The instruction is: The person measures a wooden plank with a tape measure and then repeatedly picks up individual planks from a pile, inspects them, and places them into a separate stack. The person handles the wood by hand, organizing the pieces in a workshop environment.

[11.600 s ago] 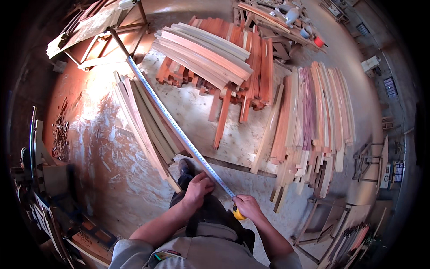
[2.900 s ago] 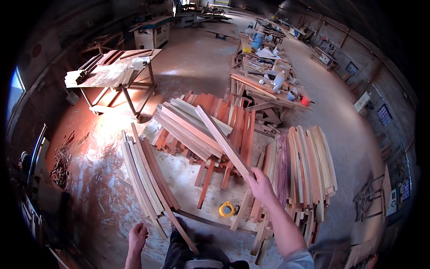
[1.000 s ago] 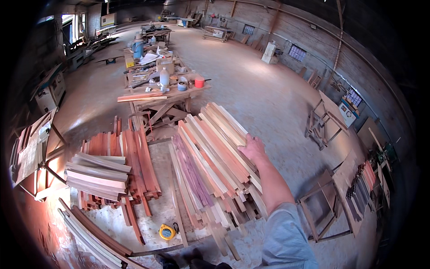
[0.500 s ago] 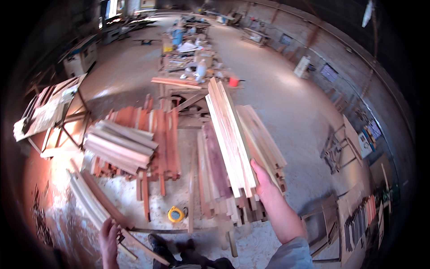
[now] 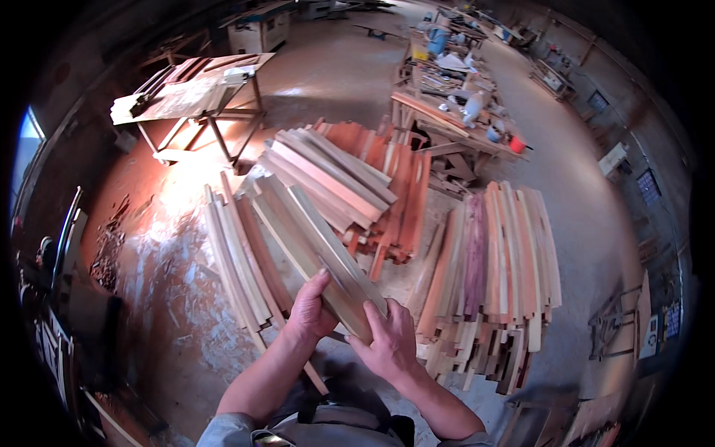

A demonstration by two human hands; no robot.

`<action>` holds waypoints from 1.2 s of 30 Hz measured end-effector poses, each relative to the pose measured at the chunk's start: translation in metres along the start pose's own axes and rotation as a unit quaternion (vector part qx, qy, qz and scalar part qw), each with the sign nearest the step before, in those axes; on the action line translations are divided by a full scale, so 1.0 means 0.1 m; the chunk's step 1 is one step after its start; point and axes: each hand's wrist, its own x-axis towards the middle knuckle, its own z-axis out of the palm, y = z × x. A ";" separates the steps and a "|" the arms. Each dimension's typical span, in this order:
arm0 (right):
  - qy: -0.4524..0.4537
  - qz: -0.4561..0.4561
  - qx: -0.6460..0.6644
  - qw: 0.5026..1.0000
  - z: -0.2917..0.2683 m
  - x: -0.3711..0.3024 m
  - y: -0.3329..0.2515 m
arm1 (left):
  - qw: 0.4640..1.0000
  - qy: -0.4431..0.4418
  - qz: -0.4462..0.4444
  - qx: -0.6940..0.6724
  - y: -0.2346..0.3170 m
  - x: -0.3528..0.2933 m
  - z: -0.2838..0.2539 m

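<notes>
At lower centre, the left hand (image 5: 311,311) and right hand (image 5: 392,340) are gripping wooden strips (image 5: 313,243), seemingly unbound, though undersides are hiding, and risking slippage if either grip slackens.

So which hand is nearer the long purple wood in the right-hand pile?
Right. The right hand is left of the long purple wood, gripping long pale wooden boards; the left hand is farther left, across those boards.
</notes>
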 end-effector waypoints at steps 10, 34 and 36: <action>-0.224 0.246 0.423 0.843 0.25 -0.27 0.36 | 0.994 -0.004 0.009 -0.105 0.34 -0.34 -0.74; -0.104 0.353 0.634 0.680 0.73 -0.62 0.04 | 0.994 -0.045 -0.001 -0.102 0.51 -0.20 -0.75; -0.080 0.375 0.658 0.649 0.74 -0.63 0.04 | 0.992 -0.050 -0.004 -0.117 0.53 -0.20 -0.76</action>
